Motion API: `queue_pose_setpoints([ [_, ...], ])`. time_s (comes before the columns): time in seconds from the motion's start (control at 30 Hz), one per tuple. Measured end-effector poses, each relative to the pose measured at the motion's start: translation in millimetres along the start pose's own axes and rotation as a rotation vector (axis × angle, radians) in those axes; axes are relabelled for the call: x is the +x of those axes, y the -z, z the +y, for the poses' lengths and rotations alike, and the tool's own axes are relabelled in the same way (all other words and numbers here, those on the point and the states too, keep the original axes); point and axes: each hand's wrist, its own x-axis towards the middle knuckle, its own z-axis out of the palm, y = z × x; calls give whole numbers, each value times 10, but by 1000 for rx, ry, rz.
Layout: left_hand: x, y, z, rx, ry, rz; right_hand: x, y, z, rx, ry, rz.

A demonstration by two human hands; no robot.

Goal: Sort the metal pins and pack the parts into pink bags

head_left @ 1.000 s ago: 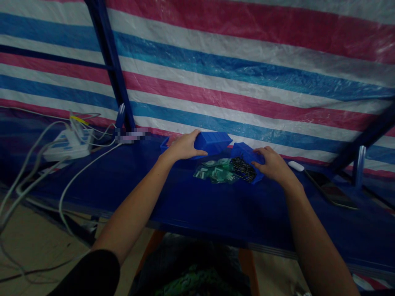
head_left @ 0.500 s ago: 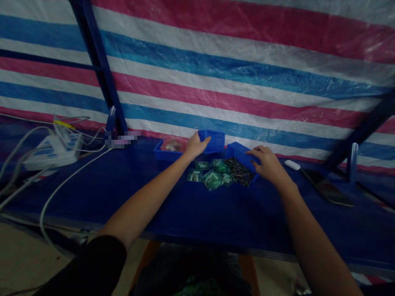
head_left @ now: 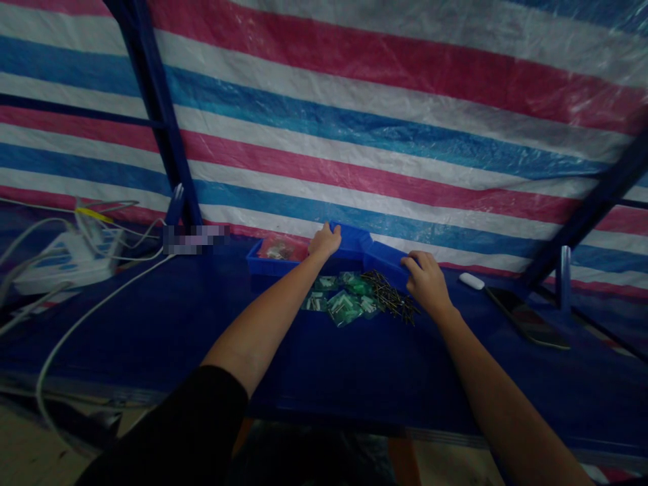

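With fingers closed on its left edge, my left hand (head_left: 325,241) grips a blue plastic bin (head_left: 350,241) tipped up at the back of the table. My right hand (head_left: 425,280) pinches the rim of a second blue bin (head_left: 387,262), which is tilted on its side. The two bins meet or nearly meet at their inner ends. In front of the right bin lies a loose heap of dark screws (head_left: 391,297). Several small green-tinted plastic packets (head_left: 345,307) with little parts inside lie left of the screws.
Another blue bin (head_left: 273,266) holds a reddish bag of small parts, left of my left hand. A white case (head_left: 472,281) and a dark phone (head_left: 526,317) lie at the right. A white power strip (head_left: 71,260) with cables occupies the left. Striped sheeting (head_left: 354,155) hangs behind.
The right bin has been drawn back off the screws, leaving them heaped on the table. Both bins have come closer together. The camera view has shifted slightly.
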Motion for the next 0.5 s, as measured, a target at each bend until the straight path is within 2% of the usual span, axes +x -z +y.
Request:
queue_pose_setpoints([
  [0.13,-10,-11,17,122,23,-25,-46,-98,1,-67,8,60],
  [0.27,-38,-58,-20,276,-45,-81,-84,-129,59,-14,-167,157],
  [0.4,-45,-137,-77,306,-94,-101,-139,-153,263,112,-476,290],
  [0.5,-23,-182,-93,306,-110,-115,-190,-231,535,186,-890,403],
])
